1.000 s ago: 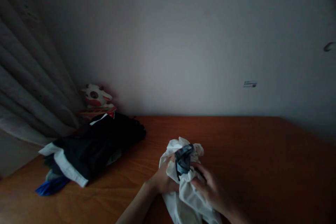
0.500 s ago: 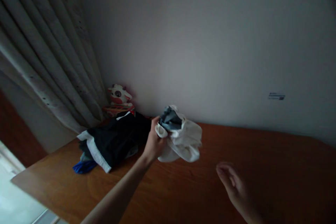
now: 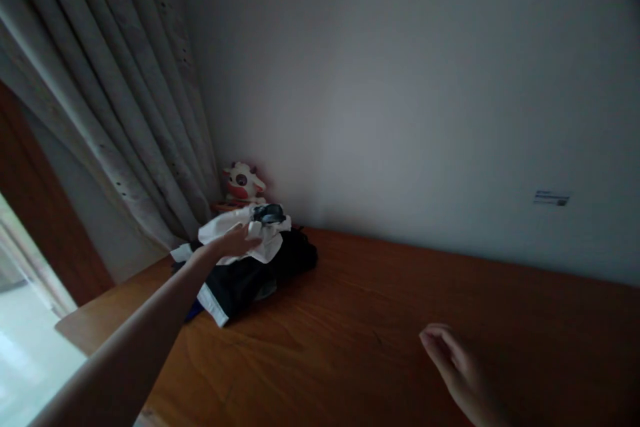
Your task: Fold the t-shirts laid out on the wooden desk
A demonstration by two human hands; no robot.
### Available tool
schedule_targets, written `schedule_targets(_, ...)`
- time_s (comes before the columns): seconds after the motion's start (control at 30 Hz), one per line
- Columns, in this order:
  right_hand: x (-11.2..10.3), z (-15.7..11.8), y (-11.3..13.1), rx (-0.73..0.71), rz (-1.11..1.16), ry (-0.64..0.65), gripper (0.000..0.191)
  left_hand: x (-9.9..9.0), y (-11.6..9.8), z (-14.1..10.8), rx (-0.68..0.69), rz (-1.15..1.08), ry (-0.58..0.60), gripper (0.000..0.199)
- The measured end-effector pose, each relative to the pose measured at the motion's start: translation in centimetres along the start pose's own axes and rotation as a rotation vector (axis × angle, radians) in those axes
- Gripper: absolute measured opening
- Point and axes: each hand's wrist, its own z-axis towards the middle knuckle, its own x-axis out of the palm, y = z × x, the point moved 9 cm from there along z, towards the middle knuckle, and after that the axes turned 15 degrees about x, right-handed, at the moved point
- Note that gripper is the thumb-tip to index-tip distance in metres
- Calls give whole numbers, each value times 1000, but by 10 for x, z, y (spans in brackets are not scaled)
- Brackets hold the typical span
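Observation:
My left hand reaches to the far left of the table and is closed on a crumpled white garment with a dark grey patch of cloth showing at its top. The white garment lies over or just above a black garment with white trim; whether it rests fully on it I cannot tell. A bit of blue cloth peeks out beneath the black one. My right hand, its fingers loosely curled with a gap by the thumb, hovers over the table at lower right and holds nothing.
The brown wooden table runs along a pale wall with a small label. A cow figurine stands in the back left corner behind the clothes. A patterned curtain hangs at left.
My left hand has carried the white garment leftward, from above the middle of the table to over the black garment. My right hand stays nearly where it was. The view has shifted slightly left.

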Motion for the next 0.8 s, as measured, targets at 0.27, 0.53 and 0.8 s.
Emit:
schedule_targets(0.27,3,-2,6,-8,-18,18,42,39,-42,-26,6,164,76,76)
schedule_targets(0.53,-12,-2,15,-113,-149,-150,29,146,-191,-67,488,-216,285,38)
schedule_targets(0.8,-2,7,2,-144,-587,-36,61,247,-250,-134,448,-202,434,42)
